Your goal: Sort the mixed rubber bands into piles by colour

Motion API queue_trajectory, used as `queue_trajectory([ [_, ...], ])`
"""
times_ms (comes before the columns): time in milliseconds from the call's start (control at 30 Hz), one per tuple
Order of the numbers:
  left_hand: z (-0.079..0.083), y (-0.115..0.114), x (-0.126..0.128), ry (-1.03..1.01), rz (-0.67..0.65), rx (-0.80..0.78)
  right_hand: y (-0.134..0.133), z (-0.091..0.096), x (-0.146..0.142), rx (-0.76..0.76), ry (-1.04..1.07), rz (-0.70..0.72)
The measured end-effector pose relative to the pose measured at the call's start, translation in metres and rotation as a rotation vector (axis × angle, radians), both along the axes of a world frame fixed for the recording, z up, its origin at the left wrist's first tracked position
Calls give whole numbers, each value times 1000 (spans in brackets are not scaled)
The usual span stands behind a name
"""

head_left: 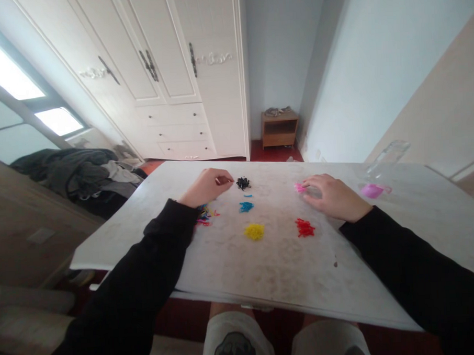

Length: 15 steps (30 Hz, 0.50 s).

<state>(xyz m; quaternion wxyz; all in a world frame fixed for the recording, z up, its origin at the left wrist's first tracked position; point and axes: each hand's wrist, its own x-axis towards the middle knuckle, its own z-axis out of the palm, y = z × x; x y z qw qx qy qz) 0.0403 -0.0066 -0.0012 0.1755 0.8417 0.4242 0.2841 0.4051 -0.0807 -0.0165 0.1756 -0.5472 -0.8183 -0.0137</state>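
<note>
On the worktop (280, 270) I am seeing a far heap (243, 183), a middle heap (246, 206) and a near heap (254, 231) lying in line, with a stray piece (248, 196) resting between the first two. The left hand (212, 186) is sitting just left of the far heap; an outer-left heap (205, 215) is lying partly behind its sleeve (170, 227). The right hand (330, 194) is bordering a far-right heap (299, 187), while a near-right heap (305, 227) is lying nearer me. Farther right, a bottle (389, 158) is resting. Behind the worktop, a wardrobe (222, 110) is standing left of a nightstand (280, 139).
</note>
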Motion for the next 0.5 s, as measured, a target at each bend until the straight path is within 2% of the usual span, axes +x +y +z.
queue_trajectory([
  [100, 8, 9, -25, 49, 183, 64, -1, 2, -3, 27, 38, 9],
  [200, 13, 12, -43, 66, 252, 28, -4, 5, -8, 38, 84, 39],
  [367, 10, 11, -46, 115, 123, -120, -8, 5, -14, 40, 127, 87],
  [500, 1, 15, -41, 199, 70, -120, -8, 2, -16, 42, 141, 119],
])
